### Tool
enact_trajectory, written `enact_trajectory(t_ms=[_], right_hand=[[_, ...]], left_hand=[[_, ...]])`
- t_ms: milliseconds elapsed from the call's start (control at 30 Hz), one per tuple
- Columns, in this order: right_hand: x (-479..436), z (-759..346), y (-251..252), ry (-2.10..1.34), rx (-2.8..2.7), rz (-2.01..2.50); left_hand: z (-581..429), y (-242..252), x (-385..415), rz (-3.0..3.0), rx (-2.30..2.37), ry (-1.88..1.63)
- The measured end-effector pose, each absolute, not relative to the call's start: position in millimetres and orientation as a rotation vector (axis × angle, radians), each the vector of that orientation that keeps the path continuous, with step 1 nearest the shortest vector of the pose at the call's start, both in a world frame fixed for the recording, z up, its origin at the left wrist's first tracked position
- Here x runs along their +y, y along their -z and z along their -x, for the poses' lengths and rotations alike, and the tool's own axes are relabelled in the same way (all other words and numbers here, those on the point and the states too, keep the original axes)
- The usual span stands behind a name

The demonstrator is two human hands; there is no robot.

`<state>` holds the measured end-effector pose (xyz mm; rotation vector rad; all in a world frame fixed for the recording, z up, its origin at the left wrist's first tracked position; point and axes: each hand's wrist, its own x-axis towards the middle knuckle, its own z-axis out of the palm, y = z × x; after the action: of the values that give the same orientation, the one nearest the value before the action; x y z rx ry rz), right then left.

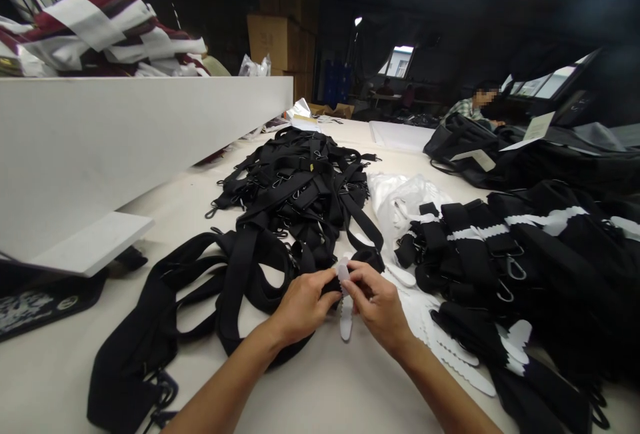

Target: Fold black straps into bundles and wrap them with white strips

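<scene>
Near the middle of the table, my left hand (306,306) is closed on a black webbing strap (235,287), whose loops spread out to the left. My right hand (379,301) pinches a white strip with a scalloped edge (346,321), which lies around or against the strap's end between both hands. The strip's lower end hangs down free. More loose white scalloped strips (465,371) are spread on the table just right of my right hand. Behind my hands rises a tangled heap of black straps with metal hooks (300,181).
To the right lie black straps banded with white strips (470,234), beside a clear plastic bag (400,194). Black bags with tags (520,154) sit farther back. A white raised shelf (140,134) holds maroon bundles (100,34) at left. Another person (470,106) is at the far right.
</scene>
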<state>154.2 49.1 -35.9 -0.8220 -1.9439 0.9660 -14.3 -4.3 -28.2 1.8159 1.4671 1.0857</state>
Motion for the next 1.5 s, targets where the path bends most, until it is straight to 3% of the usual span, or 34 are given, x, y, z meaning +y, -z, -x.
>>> enact_trajectory(t_ms=[333, 800, 1167, 1500], right_hand=[[55, -155, 37, -1.397, -1.637, 1.012], [55, -152, 40, -1.421, -1.671, 0.999], [57, -145, 37, -1.464, -1.553, 1.03], [54, -145, 51, -1.31, -1.632, 0.979]], left_hand=[[7, 28, -5, -1.627, 1.297, -1.156], [-1, 33, -4, -1.674, 1.557, -1.418], [0, 48, -10, -2.557, 1.677, -1.275], [3, 46, -9, -2.045, 1.624, -1.361]])
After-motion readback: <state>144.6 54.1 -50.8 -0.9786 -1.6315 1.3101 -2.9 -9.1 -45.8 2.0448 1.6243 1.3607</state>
